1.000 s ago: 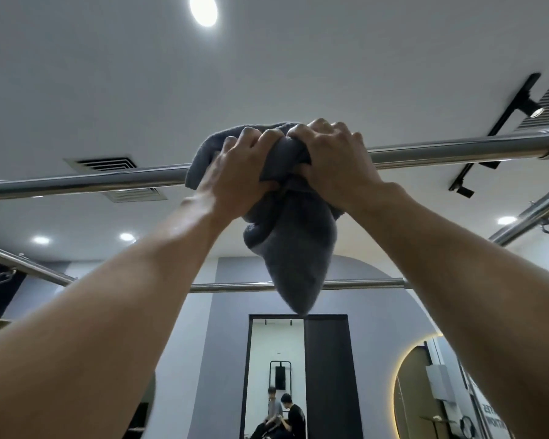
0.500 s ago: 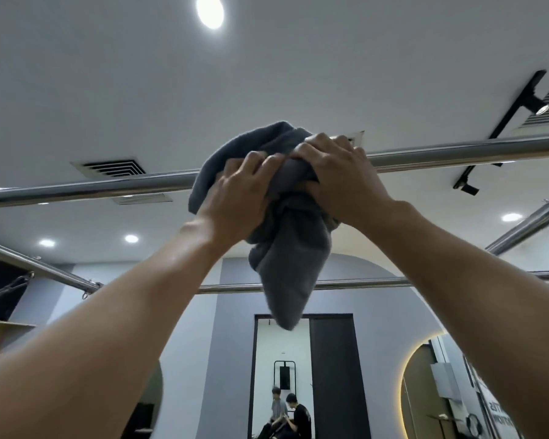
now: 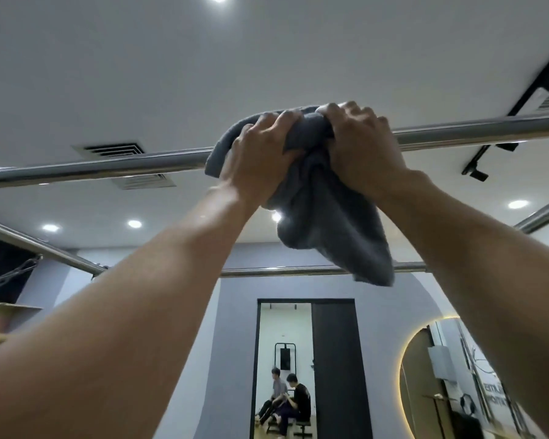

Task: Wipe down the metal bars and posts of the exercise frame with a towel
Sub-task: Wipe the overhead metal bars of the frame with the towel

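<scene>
- While both hands reach overhead, the grey towel (image 3: 317,198) is bunched over the near horizontal bar (image 3: 108,164), its loose tail hanging below.
- The left hand (image 3: 260,156) and the right hand (image 3: 362,147) sit side by side, each grip pressed shut around towel and bar together.
- The towel looks soft and light, so it should slide best wrapped fully round the bar; the polished metal is likely slippery.
- The bar under the cloth is hidden, both ends run out of view, and the far bar (image 3: 282,272) is partly covered by the tail.
</scene>
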The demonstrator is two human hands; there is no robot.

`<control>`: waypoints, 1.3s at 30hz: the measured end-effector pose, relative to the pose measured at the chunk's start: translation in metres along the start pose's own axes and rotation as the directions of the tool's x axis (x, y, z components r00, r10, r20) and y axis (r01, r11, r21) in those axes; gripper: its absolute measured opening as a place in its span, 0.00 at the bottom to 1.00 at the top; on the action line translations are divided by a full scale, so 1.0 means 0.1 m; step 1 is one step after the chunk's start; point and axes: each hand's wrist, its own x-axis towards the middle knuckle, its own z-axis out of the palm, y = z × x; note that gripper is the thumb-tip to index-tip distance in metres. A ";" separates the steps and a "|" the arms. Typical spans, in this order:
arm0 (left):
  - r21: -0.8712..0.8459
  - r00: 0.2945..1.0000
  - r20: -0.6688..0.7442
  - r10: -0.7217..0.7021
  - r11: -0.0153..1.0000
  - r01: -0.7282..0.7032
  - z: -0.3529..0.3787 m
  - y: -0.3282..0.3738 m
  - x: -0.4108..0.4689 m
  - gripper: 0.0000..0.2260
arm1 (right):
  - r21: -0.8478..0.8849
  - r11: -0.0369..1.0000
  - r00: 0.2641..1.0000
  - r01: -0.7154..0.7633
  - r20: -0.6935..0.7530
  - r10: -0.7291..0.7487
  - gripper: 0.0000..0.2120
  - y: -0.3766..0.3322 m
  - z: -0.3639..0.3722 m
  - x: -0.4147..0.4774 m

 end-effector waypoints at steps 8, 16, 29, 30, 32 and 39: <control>0.237 0.995 -0.071 -0.076 0.967 0.091 0.01 -0.12 -0.43 0.24 | -0.033 0.987 0.988 0.155 0.011 -0.155 0.20 -0.22 0.06 -0.12; 0.087 0.985 -0.073 -0.154 0.983 0.161 -0.01 -0.25 -0.16 0.19 | 0.002 0.997 0.997 -0.074 0.006 0.074 0.18 -0.53 0.16 0.04; 0.143 0.990 0.039 -0.132 0.982 0.125 -0.57 -1.01 -0.29 0.17 | 0.035 0.998 0.999 -0.044 0.026 0.043 0.20 -1.28 0.42 0.27; 0.141 0.994 0.032 -0.109 0.985 0.104 -0.63 -1.10 -0.34 0.17 | 0.041 0.999 1.000 -0.018 0.026 0.017 0.21 -1.37 0.47 0.27; 0.109 0.997 0.016 -0.070 0.992 0.067 -0.68 -1.21 -0.41 0.17 | 0.028 1.000 1.000 0.001 0.018 -0.002 0.21 -1.45 0.51 0.26; 0.080 0.990 0.129 -0.054 0.996 0.044 -0.61 -1.30 -0.59 0.45 | 0.034 0.999 0.997 -0.005 0.083 0.002 0.20 -1.60 0.47 0.31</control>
